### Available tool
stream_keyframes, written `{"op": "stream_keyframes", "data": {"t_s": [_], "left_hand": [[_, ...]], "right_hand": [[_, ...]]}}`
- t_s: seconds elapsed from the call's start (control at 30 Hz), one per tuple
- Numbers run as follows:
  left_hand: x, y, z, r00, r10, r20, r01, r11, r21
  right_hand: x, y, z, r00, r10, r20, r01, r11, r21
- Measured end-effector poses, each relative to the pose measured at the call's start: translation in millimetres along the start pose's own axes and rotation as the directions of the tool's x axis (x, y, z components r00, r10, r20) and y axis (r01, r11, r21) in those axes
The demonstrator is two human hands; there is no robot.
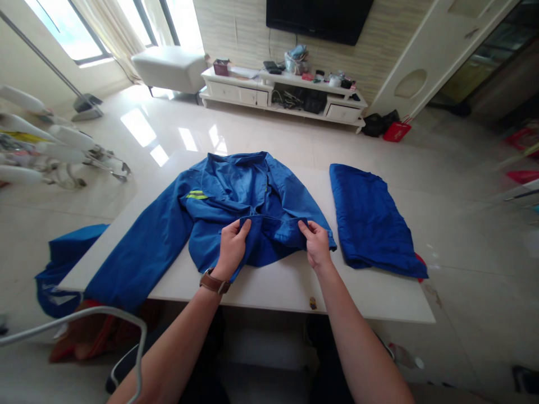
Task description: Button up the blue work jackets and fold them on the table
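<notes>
A blue jacket [236,179] with a yellow-green stripe on one sleeve lies spread on a white table [269,289]. My left hand [233,244] pinches its near edge between thumb and fingers. To the right, my right hand [315,241] grips the same edge, and the cloth between the hands is slightly lifted. One long sleeve stretches to the table's near left edge; the other ends beside my right hand. A folded blue cloth [370,219] rests on the right part of the table, apart from the jacket.
A small sticker-like figure [313,303] is at the table's near edge. More blue fabric [67,258] hangs past the left edge. A white curved metal bar [105,310] is at lower left. Beyond are a white TV cabinet [236,92] and a grey bench [170,64].
</notes>
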State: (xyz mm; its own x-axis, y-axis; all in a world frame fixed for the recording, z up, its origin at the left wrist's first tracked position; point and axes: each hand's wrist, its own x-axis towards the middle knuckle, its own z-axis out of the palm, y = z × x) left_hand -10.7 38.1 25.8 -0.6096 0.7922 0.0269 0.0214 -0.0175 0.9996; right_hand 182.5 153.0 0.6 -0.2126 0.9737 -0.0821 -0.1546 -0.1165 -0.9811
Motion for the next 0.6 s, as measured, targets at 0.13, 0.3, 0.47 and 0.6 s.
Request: {"op": "stream_keyframes", "data": {"t_s": [0.13,0.3,0.47,0.6], "left_hand": [[8.7,-6.5,6.6,0.964,-0.179,0.194,0.217,0.957,-0.193],[7.3,-10.5,14.8,0.951,-0.055,0.303,0.049,0.998,0.029],[-8.2,-19.9,16.9,0.847,0.137,0.514,-0.342,0.88,0.329],[-22.0,-25.2,15.7,0.708,0.173,0.685,-0.533,0.766,0.358]], "right_hand": [[0.2,-1.8,10.9,0.998,0.063,0.03,-0.063,0.998,0.008],[4.3,-5.1,18.7,0.992,0.11,0.065,-0.108,0.994,-0.034],[6.9,-3.6,17.8,0.999,0.049,0.002,-0.048,0.995,-0.089],[2.8,-5.2,14.7,0.998,-0.062,0.02,0.064,0.977,-0.202]]}}
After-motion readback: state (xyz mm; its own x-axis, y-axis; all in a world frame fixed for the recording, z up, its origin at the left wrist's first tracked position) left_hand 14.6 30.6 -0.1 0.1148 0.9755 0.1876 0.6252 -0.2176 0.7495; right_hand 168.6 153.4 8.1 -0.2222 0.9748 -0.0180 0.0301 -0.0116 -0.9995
